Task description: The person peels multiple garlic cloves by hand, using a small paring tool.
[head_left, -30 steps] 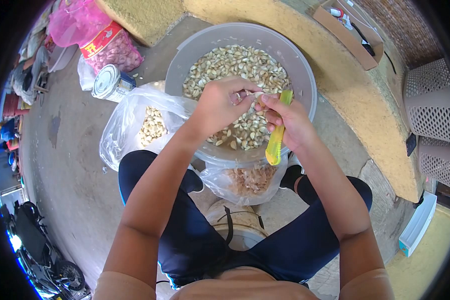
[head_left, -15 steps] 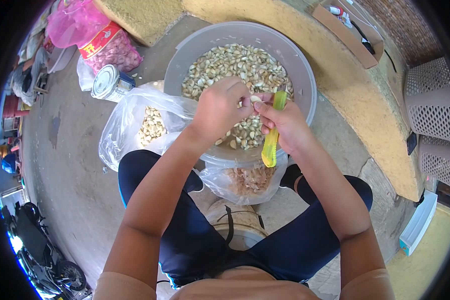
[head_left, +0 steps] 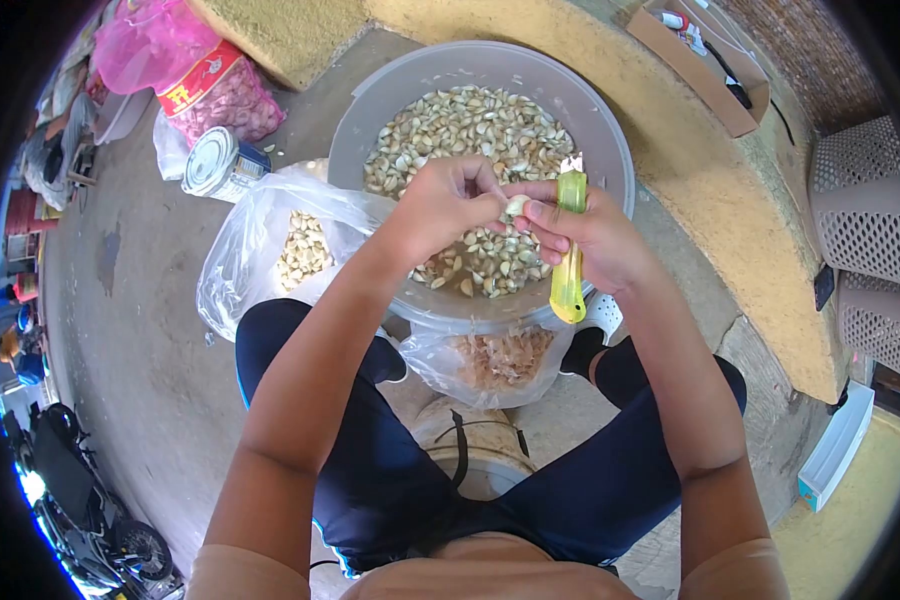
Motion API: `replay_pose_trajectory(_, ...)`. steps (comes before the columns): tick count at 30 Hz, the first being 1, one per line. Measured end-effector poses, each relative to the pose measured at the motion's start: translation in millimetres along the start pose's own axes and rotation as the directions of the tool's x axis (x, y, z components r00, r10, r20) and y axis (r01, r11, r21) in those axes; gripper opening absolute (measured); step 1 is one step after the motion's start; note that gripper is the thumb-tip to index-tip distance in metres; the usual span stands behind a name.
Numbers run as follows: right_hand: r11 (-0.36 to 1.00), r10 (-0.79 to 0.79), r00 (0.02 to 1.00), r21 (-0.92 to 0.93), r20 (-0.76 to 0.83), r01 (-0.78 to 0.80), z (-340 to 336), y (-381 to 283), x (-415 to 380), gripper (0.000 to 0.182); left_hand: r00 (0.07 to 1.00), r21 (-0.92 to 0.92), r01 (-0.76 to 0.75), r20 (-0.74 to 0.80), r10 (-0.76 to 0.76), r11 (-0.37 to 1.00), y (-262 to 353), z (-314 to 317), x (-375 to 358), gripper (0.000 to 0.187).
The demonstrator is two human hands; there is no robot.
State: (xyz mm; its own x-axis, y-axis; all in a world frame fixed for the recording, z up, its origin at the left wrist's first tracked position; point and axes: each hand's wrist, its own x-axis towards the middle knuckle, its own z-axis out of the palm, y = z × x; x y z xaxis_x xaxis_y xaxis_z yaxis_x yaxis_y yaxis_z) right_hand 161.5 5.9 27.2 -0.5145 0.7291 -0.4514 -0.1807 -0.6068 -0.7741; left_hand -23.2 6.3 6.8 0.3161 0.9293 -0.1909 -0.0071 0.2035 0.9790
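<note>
Over a wide grey tub (head_left: 605,130) of garlic cloves in water, my two hands meet at one pale garlic clove (head_left: 516,206). My left hand (head_left: 448,212) is closed, thumb and fingertips pinching the clove from the left. My right hand (head_left: 592,235) grips the clove's other side with thumb and fingertips. It also holds a yellow utility knife (head_left: 568,262) across the fingers, blade end pointing away from me. A clear bag (head_left: 232,262) with pale cloves (head_left: 305,250) stands left of the tub. Papery skins (head_left: 505,358) fill another clear bag below the tub's near rim.
At the upper left are a pink mesh sack (head_left: 232,105) of garlic and a metal can (head_left: 220,165). A cardboard box (head_left: 705,75) sits on the yellow ledge (head_left: 740,255). Perforated grey crates (head_left: 860,190) stand far right, a motorcycle (head_left: 80,500) lower left.
The knife has turned more upright and moved right with my right hand, its blade end now showing. The clove between my fingers shows more plainly.
</note>
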Motion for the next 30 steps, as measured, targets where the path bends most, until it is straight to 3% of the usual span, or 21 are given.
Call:
replay_pose_trajectory(1, 1.0, -0.003, 1.0, 0.014, -0.002, 0.003, 0.8, 0.2, 0.5, 0.025, 0.999, -0.087, 0.04, 0.002, -0.04, 0.995, 1.9, 1.0, -0.1, 0.007)
replay_pose_trajectory(4, 0.992, -0.111, 0.973, -0.08, -0.202, 0.096, 3.0, 8.7, 4.5, 0.025, 0.997, 0.0, 0.075, -0.005, -0.075, 0.997, -3.3, -0.3, 1.0, 0.008)
replay_pose_trajectory(7, 0.966, -0.161, 0.947, -0.241, -0.28, 0.093, 7.0, 8.9, 4.6, 0.028, 0.993, 0.015, 0.103, -0.054, -0.102, 0.995, -3.4, 4.7, 0.2, 0.008)
replay_pose_trajectory(10, 0.891, -0.23, 0.936, -0.444, -0.268, 0.092, 13.9, 4.4, -1.6, 0.031, 0.994, -0.01, 0.087, -0.066, -0.087, 0.996, -6.3, 3.9, 2.1, 0.007)
replay_pose_trajectory(13, 0.872, -0.208, 0.958, -0.481, -0.196, 0.091, 9.0, 6.5, -0.5, 0.032, 0.997, 0.011, 0.078, 0.028, -0.078, 0.997, -6.3, 3.1, 3.2, 0.005)
replay_pose_trajectory(19, 0.872, -0.277, 0.936, -0.466, -0.216, 0.15, 9.5, 11.7, 3.2, 0.029, 0.998, 0.024, 0.066, 0.015, -0.066, 0.998, -6.6, 4.2, 3.3, 0.003)
replay_pose_trajectory(25, 0.884, -0.186, 0.954, -0.464, -0.235, 0.058, 8.6, 9.0, 1.9, 0.029, 0.997, 0.005, 0.07, 0.019, -0.071, 0.998, -4.8, 5.7, 1.7, 0.003)
replay_pose_trajectory(30, 0.839, -0.245, 0.949, -0.533, -0.196, 0.107, 11.7, 8.4, 1.6, 0.031, 0.994, 0.025, 0.098, -0.042, -0.097, 0.995, 1.7, 8.4, 0.9, 0.002)
